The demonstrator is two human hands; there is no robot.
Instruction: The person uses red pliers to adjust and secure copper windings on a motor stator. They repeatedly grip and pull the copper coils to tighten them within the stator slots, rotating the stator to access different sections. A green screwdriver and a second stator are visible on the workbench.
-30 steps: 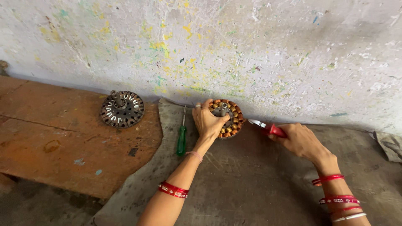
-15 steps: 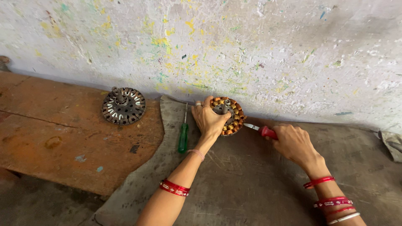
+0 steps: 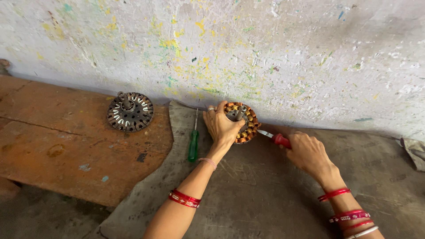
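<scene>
My left hand (image 3: 222, 125) grips a round motor stator (image 3: 246, 124) with copper-coloured windings and a central shaft, tilted on edge against the wall. My right hand (image 3: 308, 152) holds a red-handled tool (image 3: 278, 139) whose metal tip points at the stator's right side, close to or touching the windings. A green-handled screwdriver (image 3: 194, 144) lies on the grey mat just left of my left hand.
A dark round slotted rotor disc (image 3: 130, 111) lies on the brown wooden board (image 3: 57, 146) at left. A grey mat (image 3: 265, 194) covers the floor under my arms. A paint-speckled wall (image 3: 248, 48) stands close behind. A cloth scrap (image 3: 414, 150) lies at far right.
My right hand has moved the red-handled tool left, bringing its tip up to the stator. My left hand stays on the stator.
</scene>
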